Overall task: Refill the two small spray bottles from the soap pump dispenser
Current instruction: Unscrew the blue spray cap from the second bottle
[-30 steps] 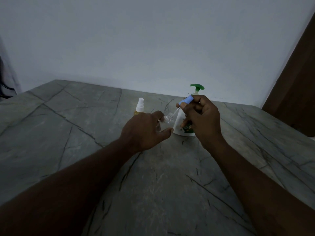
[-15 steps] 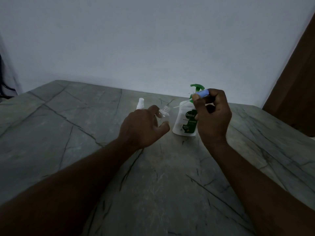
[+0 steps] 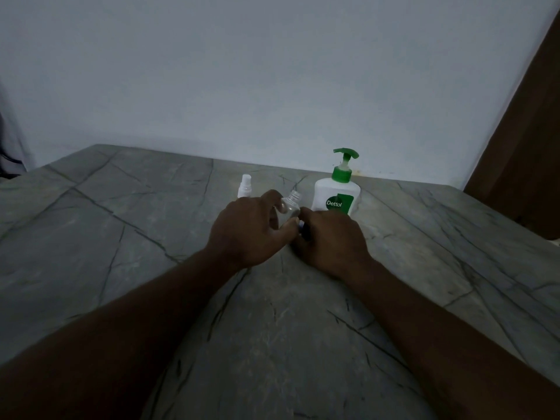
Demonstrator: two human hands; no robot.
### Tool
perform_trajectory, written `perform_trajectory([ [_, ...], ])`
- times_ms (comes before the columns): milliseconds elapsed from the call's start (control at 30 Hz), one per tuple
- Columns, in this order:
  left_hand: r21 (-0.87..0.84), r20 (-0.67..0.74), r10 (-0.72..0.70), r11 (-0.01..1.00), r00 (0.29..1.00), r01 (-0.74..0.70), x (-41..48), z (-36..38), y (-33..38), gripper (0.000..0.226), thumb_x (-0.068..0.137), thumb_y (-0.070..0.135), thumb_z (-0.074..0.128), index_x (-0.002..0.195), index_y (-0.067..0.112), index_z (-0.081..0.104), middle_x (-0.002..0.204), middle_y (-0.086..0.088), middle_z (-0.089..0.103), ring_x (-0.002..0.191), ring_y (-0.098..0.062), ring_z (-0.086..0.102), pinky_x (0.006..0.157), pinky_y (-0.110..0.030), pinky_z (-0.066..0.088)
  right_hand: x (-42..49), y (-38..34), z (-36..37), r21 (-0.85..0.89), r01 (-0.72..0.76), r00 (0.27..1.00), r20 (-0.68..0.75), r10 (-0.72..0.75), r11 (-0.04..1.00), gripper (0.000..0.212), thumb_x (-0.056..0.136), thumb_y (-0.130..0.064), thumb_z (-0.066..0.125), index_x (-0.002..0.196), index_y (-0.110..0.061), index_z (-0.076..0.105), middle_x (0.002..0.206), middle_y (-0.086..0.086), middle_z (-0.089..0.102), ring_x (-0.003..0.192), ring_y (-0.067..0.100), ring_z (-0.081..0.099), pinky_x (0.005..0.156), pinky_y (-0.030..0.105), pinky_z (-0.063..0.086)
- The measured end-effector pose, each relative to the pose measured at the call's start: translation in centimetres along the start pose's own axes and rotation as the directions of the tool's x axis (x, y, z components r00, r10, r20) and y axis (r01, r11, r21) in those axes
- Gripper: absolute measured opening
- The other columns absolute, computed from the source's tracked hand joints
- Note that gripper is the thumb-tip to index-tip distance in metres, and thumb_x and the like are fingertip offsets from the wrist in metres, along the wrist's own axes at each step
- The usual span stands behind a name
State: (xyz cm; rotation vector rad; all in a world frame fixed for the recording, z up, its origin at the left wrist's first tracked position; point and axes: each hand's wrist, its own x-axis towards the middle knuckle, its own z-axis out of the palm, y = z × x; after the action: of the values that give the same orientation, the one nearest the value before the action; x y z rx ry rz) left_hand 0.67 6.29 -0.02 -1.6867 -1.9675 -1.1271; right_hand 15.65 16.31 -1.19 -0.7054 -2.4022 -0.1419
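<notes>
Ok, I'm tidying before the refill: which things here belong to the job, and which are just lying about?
Job: uncapped clear bottle, gripped by the left hand; white-capped spray bottle farther back; Dettol pump dispenser; right hand, low beside the clear bottle.
Lying about: brown panel at the right edge; dark object at the left edge.

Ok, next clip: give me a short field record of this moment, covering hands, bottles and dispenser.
left hand: grips the clear spray bottle, upright, cap off, neck open
right hand: low beside that bottle, fingers curled; what they hold is hidden
second spray bottle: white cap on, standing behind the left hand
Dettol pump dispenser: upright, behind the right hand
surface: grey veined stone table
</notes>
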Motion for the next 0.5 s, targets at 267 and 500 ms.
perform_trajectory([
  [267, 0.039, -0.002, 0.007, 0.999, 1.0, -0.007, -0.1, 0.5, 0.4, 0.063, 0.08, 0.079, 0.038, 0.109, 0.029, 0.061, 0.072, 0.011, 0.066, 0.065, -0.008, 0.062, 0.065, -0.034, 0.057, 0.1, 0.2, -1.1, 0.043, -0.141, 0.989, -0.029, 0.142, 0.989, 0.031, 0.09, -0.044, 0.067, 0.114, -0.026, 0.072, 0.105, 0.0, 0.075, 0.092, 0.019, 0.069, 0.074, 0.024, 0.045],
  [500, -0.025, 0.002, -0.024, 0.999, 1.0, 0.024, -0.2, 0.8, 0.9, 0.062, 0.088, 0.069, 0.055, 0.129, 0.023, 0.058, 0.084, 0.01, 0.069, 0.066, -0.005, 0.061, 0.065, -0.022, 0.047, 0.7, 1.8, -2.5, 0.247, -0.174, 0.912, -0.324, 0.25, 0.953, 0.021, 0.092, -0.033, 0.068, 0.081, -0.017, 0.078, 0.075, -0.001, 0.074, 0.064, 0.011, 0.065, 0.065, 0.03, 0.059],
])
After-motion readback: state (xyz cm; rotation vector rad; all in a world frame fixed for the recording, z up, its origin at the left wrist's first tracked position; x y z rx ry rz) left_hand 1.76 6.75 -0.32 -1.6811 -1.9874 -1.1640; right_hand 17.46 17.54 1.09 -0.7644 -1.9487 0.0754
